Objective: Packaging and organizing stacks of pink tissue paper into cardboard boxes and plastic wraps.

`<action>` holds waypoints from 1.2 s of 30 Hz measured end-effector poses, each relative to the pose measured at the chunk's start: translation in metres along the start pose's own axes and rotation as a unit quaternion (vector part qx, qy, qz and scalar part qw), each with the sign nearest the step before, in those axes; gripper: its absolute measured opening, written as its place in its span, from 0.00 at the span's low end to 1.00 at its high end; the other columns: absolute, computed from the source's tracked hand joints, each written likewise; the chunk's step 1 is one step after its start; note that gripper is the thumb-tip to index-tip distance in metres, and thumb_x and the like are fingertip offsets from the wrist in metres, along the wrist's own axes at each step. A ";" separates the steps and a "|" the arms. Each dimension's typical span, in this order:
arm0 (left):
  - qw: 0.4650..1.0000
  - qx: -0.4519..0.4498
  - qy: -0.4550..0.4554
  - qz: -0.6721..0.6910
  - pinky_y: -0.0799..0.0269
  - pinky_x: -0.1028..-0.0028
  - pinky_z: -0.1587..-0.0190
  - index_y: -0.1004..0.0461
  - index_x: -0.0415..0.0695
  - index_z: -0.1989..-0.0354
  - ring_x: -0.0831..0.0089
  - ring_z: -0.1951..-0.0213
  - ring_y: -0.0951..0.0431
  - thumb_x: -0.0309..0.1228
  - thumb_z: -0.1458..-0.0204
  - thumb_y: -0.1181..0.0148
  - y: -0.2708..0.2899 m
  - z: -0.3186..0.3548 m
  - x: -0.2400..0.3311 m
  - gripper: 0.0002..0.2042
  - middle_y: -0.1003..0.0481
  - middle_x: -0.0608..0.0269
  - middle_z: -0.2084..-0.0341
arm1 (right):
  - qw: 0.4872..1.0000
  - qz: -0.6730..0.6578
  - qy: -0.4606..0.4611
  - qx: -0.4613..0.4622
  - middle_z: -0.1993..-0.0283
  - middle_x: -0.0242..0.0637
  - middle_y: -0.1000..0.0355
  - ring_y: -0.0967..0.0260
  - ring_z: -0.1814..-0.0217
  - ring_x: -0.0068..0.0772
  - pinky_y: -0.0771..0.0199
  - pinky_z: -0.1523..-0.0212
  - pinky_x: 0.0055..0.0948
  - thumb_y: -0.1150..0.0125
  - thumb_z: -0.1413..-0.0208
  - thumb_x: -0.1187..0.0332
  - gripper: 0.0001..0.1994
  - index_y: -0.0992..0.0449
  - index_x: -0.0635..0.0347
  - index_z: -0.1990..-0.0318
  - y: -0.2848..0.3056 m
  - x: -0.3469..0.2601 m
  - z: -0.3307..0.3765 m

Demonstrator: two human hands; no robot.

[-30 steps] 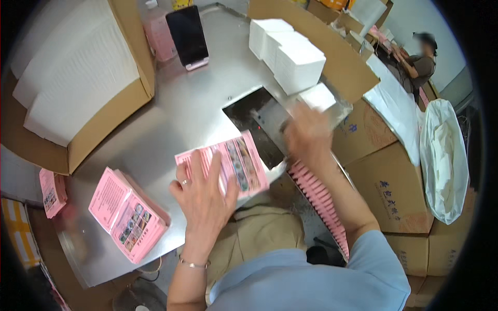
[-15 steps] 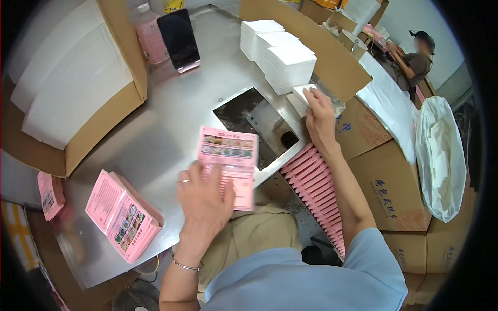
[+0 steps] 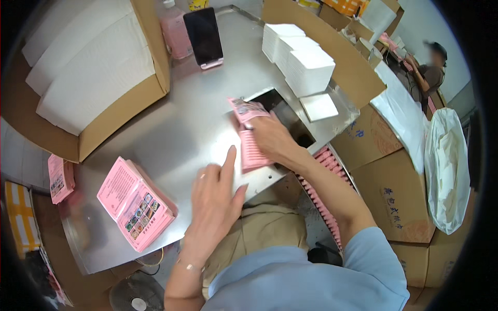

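My right hand is at a pink printed plastic packet beside the rectangular opening in the metal table. Its fingers are bent around the packet's middle and partly hidden by it; whether a tissue pad is under them I cannot tell. The packet's printed top part tilts up around the fingers. My left hand hovers near the table's front edge, fingers apart, holding nothing. To its left lies a pile of similar pink packets. A white folded tissue pad lies by the opening, in front of tall white tissue stacks.
A cardboard box with white stacks stands at the left. A phone on a stand and a pink bottle are at the back. Rows of pink packs sit below the table, beside cartons. A person sits far right.
My right hand has moved left from the tissue pad to the pink packet. My left hand has let go of that packet and is now nearer the front edge.
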State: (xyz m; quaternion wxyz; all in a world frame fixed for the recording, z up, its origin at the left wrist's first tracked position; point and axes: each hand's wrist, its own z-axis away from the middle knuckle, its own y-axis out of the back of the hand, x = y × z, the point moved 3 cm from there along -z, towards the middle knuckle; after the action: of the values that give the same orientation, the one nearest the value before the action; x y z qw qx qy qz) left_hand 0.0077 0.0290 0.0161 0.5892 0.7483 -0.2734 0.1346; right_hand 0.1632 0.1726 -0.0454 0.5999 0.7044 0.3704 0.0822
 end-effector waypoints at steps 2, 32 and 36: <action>0.999 0.014 -0.001 -0.034 0.35 0.61 0.55 0.33 0.47 0.36 0.60 0.58 0.29 0.29 0.57 0.31 0.015 0.020 -0.008 0.34 0.30 0.55 0.61 | 0.985 -0.099 -0.135 -0.047 0.56 0.56 0.26 0.28 0.53 0.57 0.28 0.56 0.51 0.49 0.40 0.70 0.09 0.26 0.63 0.56 0.005 0.034 0.009; 0.951 0.128 0.282 -0.023 0.35 0.62 0.57 0.32 0.39 0.63 0.57 0.62 0.31 0.21 0.45 0.44 0.121 0.107 -0.154 0.04 0.32 0.54 0.69 | 0.928 0.301 -0.026 0.220 0.69 0.42 0.28 0.31 0.58 0.43 0.33 0.60 0.44 0.37 0.49 0.64 0.09 0.18 0.60 0.73 0.130 0.071 -0.054; 0.951 0.184 0.150 -0.197 0.34 0.63 0.59 0.31 0.39 0.66 0.57 0.66 0.32 0.22 0.47 0.42 0.132 0.085 -0.133 0.04 0.32 0.54 0.72 | 0.942 0.239 -0.060 0.226 0.67 0.47 0.28 0.31 0.57 0.48 0.31 0.58 0.47 0.39 0.47 0.64 0.11 0.19 0.63 0.72 0.131 0.081 -0.047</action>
State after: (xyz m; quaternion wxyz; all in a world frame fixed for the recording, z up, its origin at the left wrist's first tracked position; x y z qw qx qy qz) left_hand -0.1858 -0.0392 0.0299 0.4904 0.8540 0.0005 0.1741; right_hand 0.2497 0.2590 0.0597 0.4089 0.8929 0.1631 0.0949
